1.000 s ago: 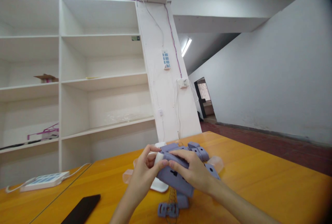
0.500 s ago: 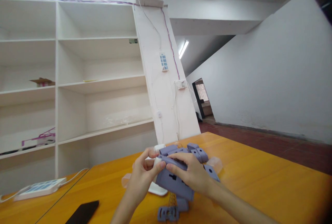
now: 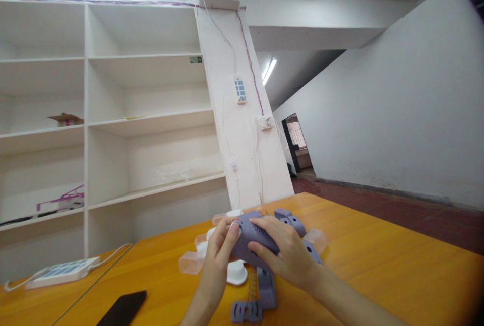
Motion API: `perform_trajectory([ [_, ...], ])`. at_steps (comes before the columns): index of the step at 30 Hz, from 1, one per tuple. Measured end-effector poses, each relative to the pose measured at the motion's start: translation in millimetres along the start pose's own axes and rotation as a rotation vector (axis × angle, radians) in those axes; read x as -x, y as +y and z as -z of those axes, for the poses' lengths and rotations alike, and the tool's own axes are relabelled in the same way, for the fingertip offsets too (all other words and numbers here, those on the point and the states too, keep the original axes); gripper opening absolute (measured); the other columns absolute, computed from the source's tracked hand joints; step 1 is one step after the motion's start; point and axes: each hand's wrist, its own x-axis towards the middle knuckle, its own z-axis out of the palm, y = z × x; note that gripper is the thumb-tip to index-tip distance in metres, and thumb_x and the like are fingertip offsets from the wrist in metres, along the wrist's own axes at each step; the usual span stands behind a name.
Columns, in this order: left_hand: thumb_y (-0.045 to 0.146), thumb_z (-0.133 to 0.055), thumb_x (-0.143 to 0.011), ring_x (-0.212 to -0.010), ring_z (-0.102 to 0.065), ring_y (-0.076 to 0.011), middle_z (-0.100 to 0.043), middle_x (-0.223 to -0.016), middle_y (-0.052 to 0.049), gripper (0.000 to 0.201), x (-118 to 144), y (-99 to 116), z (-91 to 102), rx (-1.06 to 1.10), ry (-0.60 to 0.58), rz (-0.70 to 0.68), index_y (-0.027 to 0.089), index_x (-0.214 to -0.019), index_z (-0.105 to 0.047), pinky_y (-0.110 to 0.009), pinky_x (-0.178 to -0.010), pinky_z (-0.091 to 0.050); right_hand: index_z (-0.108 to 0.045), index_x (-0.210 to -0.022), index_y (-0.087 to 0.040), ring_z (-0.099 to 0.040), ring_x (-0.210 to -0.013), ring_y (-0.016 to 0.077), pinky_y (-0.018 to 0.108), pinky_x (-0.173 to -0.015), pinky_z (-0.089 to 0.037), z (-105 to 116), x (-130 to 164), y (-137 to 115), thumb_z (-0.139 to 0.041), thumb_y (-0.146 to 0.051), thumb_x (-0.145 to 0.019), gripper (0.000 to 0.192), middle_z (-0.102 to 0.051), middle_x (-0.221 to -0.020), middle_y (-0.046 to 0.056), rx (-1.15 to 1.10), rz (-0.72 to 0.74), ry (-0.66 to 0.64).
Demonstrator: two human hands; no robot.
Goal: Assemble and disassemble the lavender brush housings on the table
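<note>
Tabletop, left to right. A white, blue-panelled unit (image 3: pixel 62 273) and a dark flat object (image 3: pixel 123 308) precede a translucent cup (image 3: pixel 190 263) beside the left hand (image 3: pixel 220 248). This hand grips the left end of a lavender casing (image 3: pixel 245 239), its fingertips partly hidden; a white part (image 3: pixel 237 274) and a slotted piece (image 3: pixel 246 312) lie below. The right hand (image 3: pixel 285 250) grasps the casing's right side, above the table (image 3: pixel 370 265). Beyond it lie lavender pieces (image 3: pixel 297 224) and another translucent cup (image 3: pixel 316 240).
</note>
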Motion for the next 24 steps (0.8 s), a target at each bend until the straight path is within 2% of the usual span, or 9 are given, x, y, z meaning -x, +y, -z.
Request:
perform_trajectory([
  [2,0.06,-0.065,-0.088,-0.098,-0.065,-0.0264,-0.074,-0.109,-0.006,0.043,2.3,-1.1,-1.3,-0.046,0.036,-0.057,0.023,-0.107,-0.073,-0.029,-0.082,-0.053,-0.057,-0.13,-0.023,-0.068,-0.111,0.0286,0.041,-0.096,-0.054,-1.0,0.6,-3.7,-0.062,-0.035,-0.098,0.034,-0.072,-0.119,0.011,0.005,0.009,0.011],
  [5,0.058,-0.068,-0.088,-0.112,-0.062,-0.0296,-0.074,-0.114,-0.006,0.04,5.3,-3.4,-0.1,-0.112,0.122,-0.154,0.024,-0.106,-0.076,-0.031,-0.1,-0.044,-0.051,-0.132,-0.025,-0.068,-0.112,0.0263,0.037,-0.098,-0.054,-3.3,1.7,-13.5,-0.06,-0.03,-0.098,0.035,-0.07,-0.123,0.009,-0.003,0.002,0.018],
  [10,0.044,-0.062,-0.096,-0.096,-0.066,-0.0258,-0.076,-0.105,-0.005,0.022,10.7,-2.9,3.0,-0.356,0.135,-0.312,0.027,-0.106,-0.071,-0.029,-0.087,-0.046,-0.028,-0.153,-0.03,-0.056,-0.133,0.0232,0.035,-0.111,-0.045,0.5,0.0,-33.6,-0.052,-0.018,-0.098,0.061,-0.054,-0.15,0.008,-0.09,0.044,-0.113],
  [12,0.042,-0.061,-0.096,-0.092,-0.067,-0.0245,-0.075,-0.102,-0.005,0.019,14.1,-3.4,0.7,-0.356,0.15,-0.328,0.026,-0.105,-0.067,-0.029,-0.085,-0.046,-0.026,-0.154,-0.031,-0.054,-0.136,0.0236,0.036,-0.113,-0.044,2.9,-1.1,-37.3,-0.052,-0.015,-0.095,0.066,-0.051,-0.152,0.007,-0.128,0.05,-0.16],
  [16,0.047,-0.064,-0.093,-0.087,-0.066,-0.0246,-0.072,-0.092,-0.005,0.023,18.8,-6.9,-9.6,-0.266,0.183,-0.325,0.025,-0.1,-0.064,-0.029,-0.079,-0.047,-0.038,-0.141,-0.028,-0.065,-0.117,0.0241,0.036,-0.1,-0.052,3.0,-1.5,-35.6,-0.058,-0.019,-0.093,0.052,-0.063,-0.133,0.009,-0.21,-0.039,-0.14],
  [19,0.05,-0.064,-0.092,-0.081,-0.066,-0.0238,-0.071,-0.085,-0.004,0.026,18.3,-2.6,-15.2,-0.273,0.207,-0.286,0.025,-0.096,-0.064,-0.029,-0.075,-0.047,-0.042,-0.128,-0.029,-0.069,-0.102,0.0222,0.033,-0.089,-0.055,3.1,-3.8,-37.1,-0.062,-0.023,-0.092,0.042,-0.068,-0.113,0.005,-0.284,-0.131,-0.096],
  [23,0.058,-0.066,-0.089,-0.077,-0.067,-0.0246,-0.075,-0.088,-0.006,0.032,33.7,23.0,-16.0,-0.282,0.184,-0.215,0.026,-0.092,-0.066,-0.031,-0.071,-0.049,-0.047,-0.118,-0.03,-0.071,-0.094,0.0222,0.032,-0.083,-0.056,15.3,-2.2,-61.9,-0.066,-0.028,-0.088,0.035,-0.07,-0.108,0.003,-0.337,-0.296,-0.115],
  [24,0.06,-0.066,-0.088,-0.074,-0.066,-0.0238,-0.076,-0.09,-0.006,0.033,45.1,31.8,-15.3,-0.263,0.158,-0.17,0.027,-0.092,-0.067,-0.032,-0.07,-0.049,-0.048,-0.116,-0.03,-0.072,-0.082,0.0211,0.03,-0.072,-0.058,20.9,2.4,-72.9,-0.068,-0.03,-0.086,0.036,-0.072,-0.103,0.002,-0.356,-0.351,-0.127],
])
